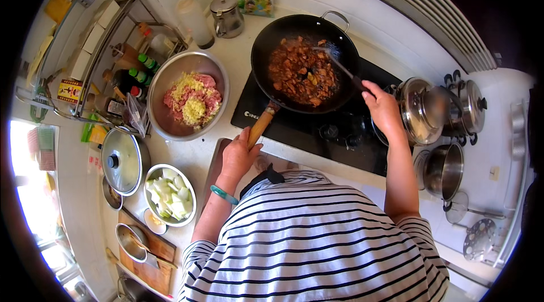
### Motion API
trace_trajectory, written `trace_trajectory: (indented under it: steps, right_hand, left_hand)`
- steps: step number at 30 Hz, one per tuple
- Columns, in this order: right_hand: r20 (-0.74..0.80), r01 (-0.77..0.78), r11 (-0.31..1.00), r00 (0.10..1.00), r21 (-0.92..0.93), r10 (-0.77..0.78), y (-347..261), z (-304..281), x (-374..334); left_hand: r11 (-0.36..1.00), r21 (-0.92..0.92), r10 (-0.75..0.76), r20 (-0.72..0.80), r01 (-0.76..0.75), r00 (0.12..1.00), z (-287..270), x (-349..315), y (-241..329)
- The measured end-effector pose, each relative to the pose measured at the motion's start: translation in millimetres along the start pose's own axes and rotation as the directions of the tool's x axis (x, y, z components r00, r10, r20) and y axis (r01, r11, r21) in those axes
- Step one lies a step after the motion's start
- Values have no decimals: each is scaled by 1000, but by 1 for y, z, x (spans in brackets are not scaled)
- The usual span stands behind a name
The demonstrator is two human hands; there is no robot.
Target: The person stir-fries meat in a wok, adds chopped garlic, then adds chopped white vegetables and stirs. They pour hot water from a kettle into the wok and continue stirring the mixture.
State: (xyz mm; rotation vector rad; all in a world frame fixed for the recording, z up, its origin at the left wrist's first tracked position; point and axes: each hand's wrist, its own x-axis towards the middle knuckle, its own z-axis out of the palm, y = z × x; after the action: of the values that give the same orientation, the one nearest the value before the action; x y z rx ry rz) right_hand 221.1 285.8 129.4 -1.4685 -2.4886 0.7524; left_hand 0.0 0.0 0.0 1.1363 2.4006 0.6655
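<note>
My left hand [238, 157] is wrapped round the wooden handle [262, 127] of a black wok [286, 29], which sits on the dark glass cooktop [365, 146]. Inside the wok lie small browned pieces of food [297, 75] in a dark sauce, spread over the bottom. A spatula [344, 68] is gripped in my right hand [383, 108], at the wok's right side. Its grey shaft slopes down over the rim, and its head is blurred at the far right of the food.
Left of the wok stands a steel bowl [157, 114] of minced meat topped with chopped yellowish bits. Nearer are a bowl of cut pale-green vegetable [170, 195], a lidded pot [131, 169] and a cutting board [161, 245]. Lidded pots [418, 106] crowd the cooktop's right; a steel kettle [226, 17] stands behind.
</note>
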Motion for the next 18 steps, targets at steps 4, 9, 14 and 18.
trace_trajectory:
  steps: [4,9,14,18]
  right_hand:
    - [5,34,986,999,164,-36,22,-3,-4]
    - [-73,9,994,997,112,-1,16,-5,10]
    - [108,-80,955,993,285,51,14,15,15]
    - [50,2,948,999,318,-19,5,12,24]
  left_hand:
    - [1000,-26,17,-34,-18,999,1,-7,1]
    - [998,-57,-9,-46,6,999,-3,-11,9]
    - [997,-76,25,-88,-32,996,-7,-8,8]
    - [996,-46,66,-140,-74,988,-5,-8,9]
